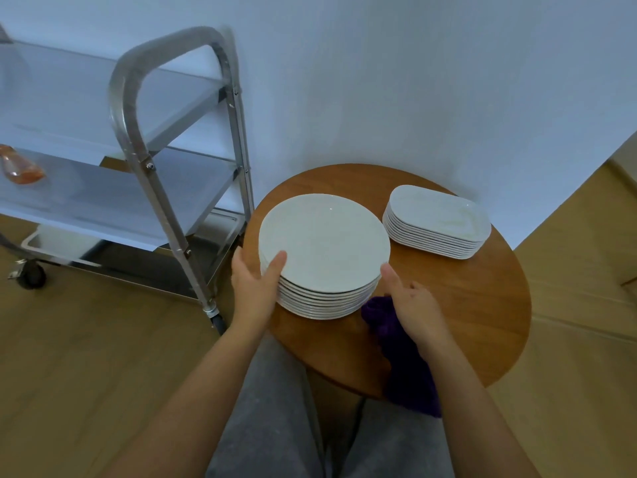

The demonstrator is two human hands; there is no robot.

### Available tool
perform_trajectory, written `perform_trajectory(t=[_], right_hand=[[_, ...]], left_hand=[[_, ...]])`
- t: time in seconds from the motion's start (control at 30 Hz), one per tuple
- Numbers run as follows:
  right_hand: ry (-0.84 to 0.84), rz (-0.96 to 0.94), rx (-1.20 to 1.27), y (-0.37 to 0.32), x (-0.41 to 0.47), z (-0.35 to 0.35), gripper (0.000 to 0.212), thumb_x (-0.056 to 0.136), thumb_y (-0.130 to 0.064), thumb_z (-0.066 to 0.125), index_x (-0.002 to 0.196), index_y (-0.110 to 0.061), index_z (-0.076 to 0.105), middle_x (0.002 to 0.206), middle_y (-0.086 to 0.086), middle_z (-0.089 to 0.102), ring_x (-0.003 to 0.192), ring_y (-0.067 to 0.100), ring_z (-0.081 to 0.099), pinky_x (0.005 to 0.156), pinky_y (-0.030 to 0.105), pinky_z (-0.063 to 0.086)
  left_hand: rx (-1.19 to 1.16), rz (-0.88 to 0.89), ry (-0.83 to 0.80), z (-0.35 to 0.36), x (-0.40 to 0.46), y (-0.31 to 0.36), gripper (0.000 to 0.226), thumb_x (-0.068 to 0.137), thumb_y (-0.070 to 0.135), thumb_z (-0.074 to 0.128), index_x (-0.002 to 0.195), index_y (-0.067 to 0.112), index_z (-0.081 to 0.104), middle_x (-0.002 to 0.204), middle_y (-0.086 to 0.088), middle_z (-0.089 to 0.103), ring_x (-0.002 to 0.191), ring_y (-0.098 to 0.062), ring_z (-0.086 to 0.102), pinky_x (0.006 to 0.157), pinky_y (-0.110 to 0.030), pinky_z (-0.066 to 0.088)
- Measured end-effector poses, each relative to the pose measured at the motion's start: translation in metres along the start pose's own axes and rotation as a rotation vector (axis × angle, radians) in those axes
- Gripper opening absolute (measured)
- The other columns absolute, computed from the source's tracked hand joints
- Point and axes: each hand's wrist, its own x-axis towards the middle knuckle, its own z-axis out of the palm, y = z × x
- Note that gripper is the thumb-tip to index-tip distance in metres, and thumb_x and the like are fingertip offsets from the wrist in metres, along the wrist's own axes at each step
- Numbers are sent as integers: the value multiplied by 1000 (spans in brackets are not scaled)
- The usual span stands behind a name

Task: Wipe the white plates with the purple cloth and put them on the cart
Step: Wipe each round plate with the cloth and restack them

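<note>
Plates (324, 243) stacked near the counter's (482, 322) left edge sit between my hands: left hand (255, 288) grips the top plate's rim, right hand (413, 305) open beside, over the cloth (406, 370).

Round wooden table (482, 305), round plate stack (324, 243), oblong plate stack (437, 215), purple cloth (396, 326)

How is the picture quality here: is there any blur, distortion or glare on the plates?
Head view: wide-angle lens bends the cart frame and the wall edges; cart handle is slightly blurred at its top; light is soft and bluish; round plate stack shows only one tiny highlight, no strong glare; the left hand is sharp.
</note>
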Motion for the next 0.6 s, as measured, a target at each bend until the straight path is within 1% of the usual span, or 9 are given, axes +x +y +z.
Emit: perform_trajectory(t=[0.03,0.1,0.17,0.27,0.3,0.37,0.43,0.5,0.6], right_hand=[[-62,67,28,-2,3,2,94,69,-84,33,108,-3,63,136,13,50,119,26,49,103,44,33],[-167,148,131,-6,9,6,85,72,-83,31,109,-12,60,119,11,61,99,24,57,96,41,38],[-235,147,208,-7,17,4,76,79,-76,33,123,-17,55,107,5,61,93,21,58,92,39,39],[-357,130,243,-7,29,-1,64,74,-72,40,115,-26,55,100,2,66,93,20,62,93,38,44],[-394,140,246,-6,34,-3,62,71,-72,41,111,-26,57,100,3,68,94,22,64,92,38,46],[-447,136,287,-8,43,-4,49,75,-63,44,103,-25,60,93,0,72,88,19,67,76,31,51],[-486,98,332,-8,51,-4,37,78,-51,54,100,-22,60,86,-3,74,80,16,70,65,25,51],[-504,50,336,-9,58,-4,46,66,-45,70,102,-18,61,90,-2,75,83,17,70,68,26,51],[-500,36,331,-6,70,-3,79,44,-52,74,110,-11,62,100,6,73,91,25,69,77,35,53]], left_hand=[[-120,-103,-59,-2,3,-1,91,77,54,62,148,31,11,151,-2,27,135,-31,33,104,-52,37],[-249,-180,-163,-3,9,-4,96,70,61,62,148,36,11,150,0,30,134,-31,35,105,-53,36],[-298,-179,-196,-3,18,-3,107,58,71,65,146,39,14,149,2,32,133,-30,36,105,-54,35],[-314,-203,-214,-3,33,2,111,48,78,66,143,39,25,144,2,42,129,-30,43,104,-57,37],[-326,-218,-213,-1,36,3,103,53,74,66,142,35,30,140,0,47,125,-30,47,102,-56,39],[-340,-220,-177,5,38,4,78,66,56,60,136,28,40,129,-4,55,116,-29,53,98,-54,43],[-325,-211,-128,12,37,1,66,66,40,53,128,22,46,123,-8,58,112,-29,55,94,-51,47],[-333,-197,-103,13,36,-2,66,62,33,50,126,16,47,120,-10,58,111,-31,55,90,-49,49],[-340,-170,-103,14,40,-2,67,60,27,49,126,15,47,117,-8,60,110,-31,56,90,-53,48]])
